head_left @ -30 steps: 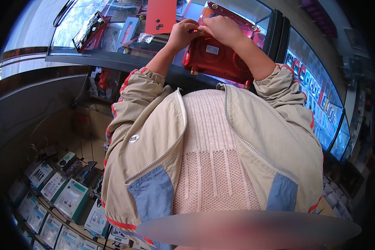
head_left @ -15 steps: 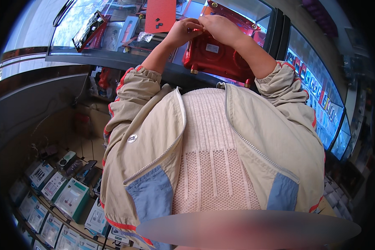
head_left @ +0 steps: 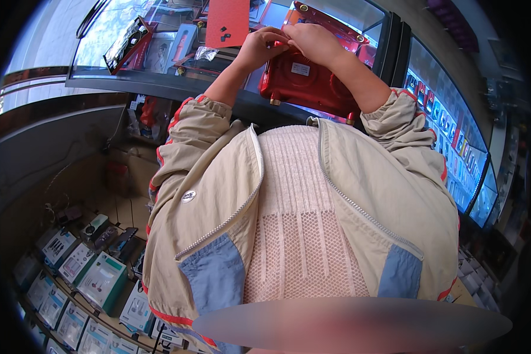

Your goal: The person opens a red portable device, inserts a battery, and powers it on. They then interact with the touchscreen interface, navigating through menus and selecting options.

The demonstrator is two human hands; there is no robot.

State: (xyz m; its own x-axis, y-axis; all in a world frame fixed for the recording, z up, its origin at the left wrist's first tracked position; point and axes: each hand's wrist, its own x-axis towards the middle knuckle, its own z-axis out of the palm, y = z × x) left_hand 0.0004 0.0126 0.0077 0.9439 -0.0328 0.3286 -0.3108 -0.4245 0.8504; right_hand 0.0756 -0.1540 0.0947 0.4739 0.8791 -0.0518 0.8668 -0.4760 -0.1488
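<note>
A glossy red, box-shaped case (head_left: 312,88) lies on the glass counter in front of me, with a white label and brass-coloured feet at its corners. My left hand (head_left: 261,48) and my right hand (head_left: 314,42) meet over its far left part. The fingertips of both are pinched together and touch. Whatever lies between them is too small or too hidden to make out. Beside my left hand is a red card (head_left: 228,17) with several small black pieces (head_left: 223,35) on it. A crumpled clear wrapper (head_left: 206,53) rests just below the card.
The glass counter (head_left: 135,84) has a dark front edge. An open, shiny black-and-red box (head_left: 127,46) stands at its left. To the right is a lit display case (head_left: 448,127) with rows of small packages. Shelves with boxed goods (head_left: 102,282) are at lower left.
Both hands stay at the same spot over the red case, with only a slight shift of the left wrist and fingers. The view has moved very little.
</note>
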